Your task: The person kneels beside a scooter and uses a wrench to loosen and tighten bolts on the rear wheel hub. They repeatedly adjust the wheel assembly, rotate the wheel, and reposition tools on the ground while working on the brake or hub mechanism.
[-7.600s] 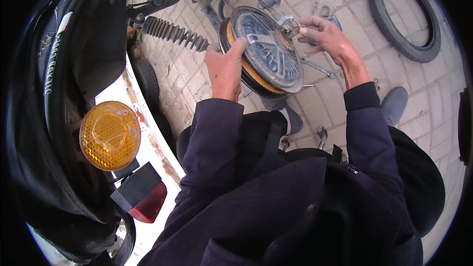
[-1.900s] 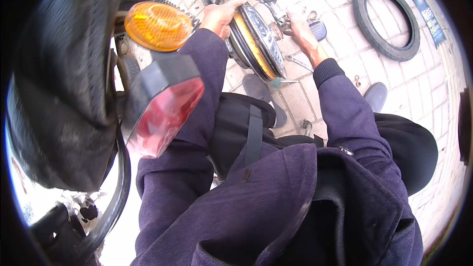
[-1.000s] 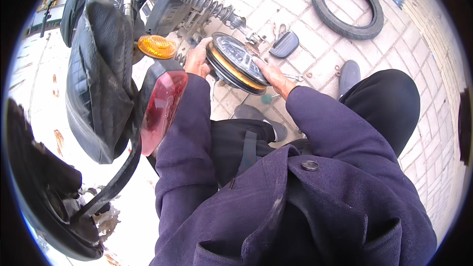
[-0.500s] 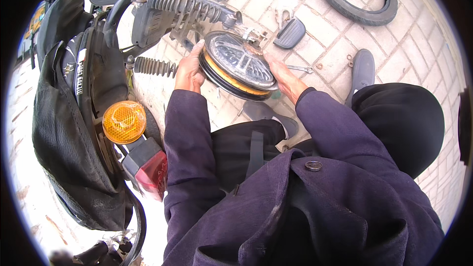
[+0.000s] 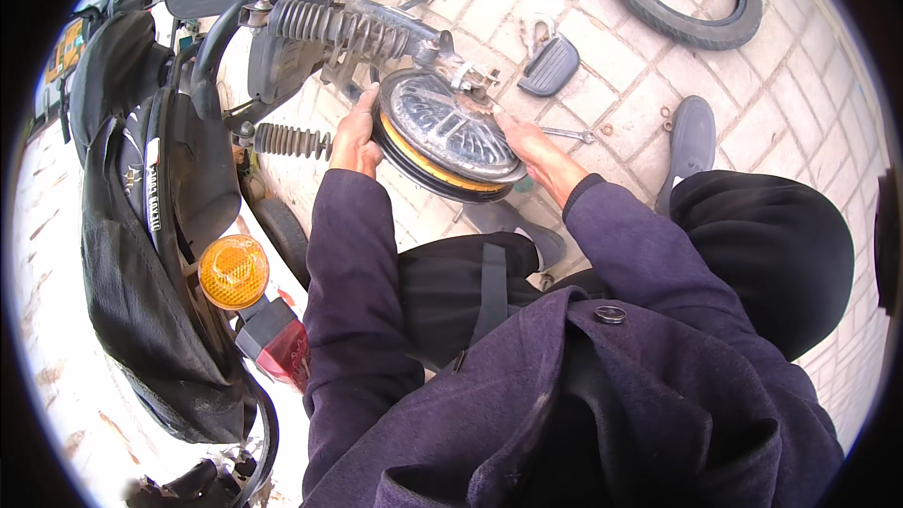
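Note:
Between my hands is a bare wheel rim (image 5: 442,122) with a grey spoked face and an orange-yellow band round its side. My left hand (image 5: 356,139) grips its left edge, thumb along the upper rim. On the opposite edge, my right hand (image 5: 541,155) is closed round the rim, its fingers partly hidden beneath. The wheel is tilted, at the end of a scooter's rear arm (image 5: 433,45); whether its axle sits in the bracket (image 5: 475,80) I cannot tell. A coil-spring shock absorber (image 5: 339,26) runs along the arm, and another shock absorber (image 5: 293,140) hangs near my left hand.
On the paving lie a loose tyre (image 5: 635,2), a black ribbed footrest (image 5: 549,66), a spanner (image 5: 567,134) and small nuts (image 5: 607,130). At left the scooter's black seat (image 5: 141,310), amber reflector (image 5: 233,273) and red tail light (image 5: 282,356) stand close to my left arm.
The wheel and both hands appear slightly lower and further left, with the grip unchanged. The scooter's seat and lights have shifted a little in the view.

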Demonstrator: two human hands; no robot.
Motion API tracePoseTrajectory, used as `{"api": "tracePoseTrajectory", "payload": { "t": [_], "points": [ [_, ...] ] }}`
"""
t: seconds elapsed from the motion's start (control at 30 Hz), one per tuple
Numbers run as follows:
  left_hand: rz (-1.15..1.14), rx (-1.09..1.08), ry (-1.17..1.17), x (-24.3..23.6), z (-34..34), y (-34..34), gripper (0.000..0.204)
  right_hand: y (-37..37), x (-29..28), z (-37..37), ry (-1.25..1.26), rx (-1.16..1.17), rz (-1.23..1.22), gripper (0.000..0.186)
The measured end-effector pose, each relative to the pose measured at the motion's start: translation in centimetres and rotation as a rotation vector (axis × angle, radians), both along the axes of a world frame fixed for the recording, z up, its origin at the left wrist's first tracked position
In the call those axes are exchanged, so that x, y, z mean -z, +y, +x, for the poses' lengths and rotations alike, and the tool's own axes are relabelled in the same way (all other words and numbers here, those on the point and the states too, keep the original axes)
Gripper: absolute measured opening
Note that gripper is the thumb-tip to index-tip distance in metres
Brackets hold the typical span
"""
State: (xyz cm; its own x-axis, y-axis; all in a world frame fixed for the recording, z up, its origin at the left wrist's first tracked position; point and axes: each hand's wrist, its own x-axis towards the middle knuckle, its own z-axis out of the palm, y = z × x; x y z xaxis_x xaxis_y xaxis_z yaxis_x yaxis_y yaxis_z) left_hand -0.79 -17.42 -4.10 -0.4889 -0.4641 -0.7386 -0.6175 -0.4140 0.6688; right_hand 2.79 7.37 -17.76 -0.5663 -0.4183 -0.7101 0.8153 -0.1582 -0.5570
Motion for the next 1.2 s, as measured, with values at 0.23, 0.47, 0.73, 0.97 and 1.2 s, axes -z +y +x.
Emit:
{"api": "tracePoseTrajectory", "payload": {
  "t": [0.23,0.47,0.73,0.97,1.2],
  "points": [
    [-0.041,-0.072,0.043,0.0,2.1,2.6,0.032,0.6,-0.9,-1.0,0.069,-0.010,0.126,0.057],
    [-0.316,0.047,-0.020,-1.8,3.4,4.4,0.031,1.4,-3.8,-1.1,0.048,-0.027,0.083,0.057],
    [-0.202,0.114,0.006,-4.7,3.5,5.1,0.031,0.9,-2.5,-0.9,-0.046,-0.083,0.080,0.062],
    [-0.290,0.068,0.014,-5.4,3.0,6.0,0.023,0.9,-3.2,-0.1,-0.055,-0.053,0.046,0.061],
    [-0.272,0.081,0.043,-3.9,2.6,4.6,0.022,0.3,-4.0,0.0,-0.029,0.010,-0.007,0.059]
  ]
}}
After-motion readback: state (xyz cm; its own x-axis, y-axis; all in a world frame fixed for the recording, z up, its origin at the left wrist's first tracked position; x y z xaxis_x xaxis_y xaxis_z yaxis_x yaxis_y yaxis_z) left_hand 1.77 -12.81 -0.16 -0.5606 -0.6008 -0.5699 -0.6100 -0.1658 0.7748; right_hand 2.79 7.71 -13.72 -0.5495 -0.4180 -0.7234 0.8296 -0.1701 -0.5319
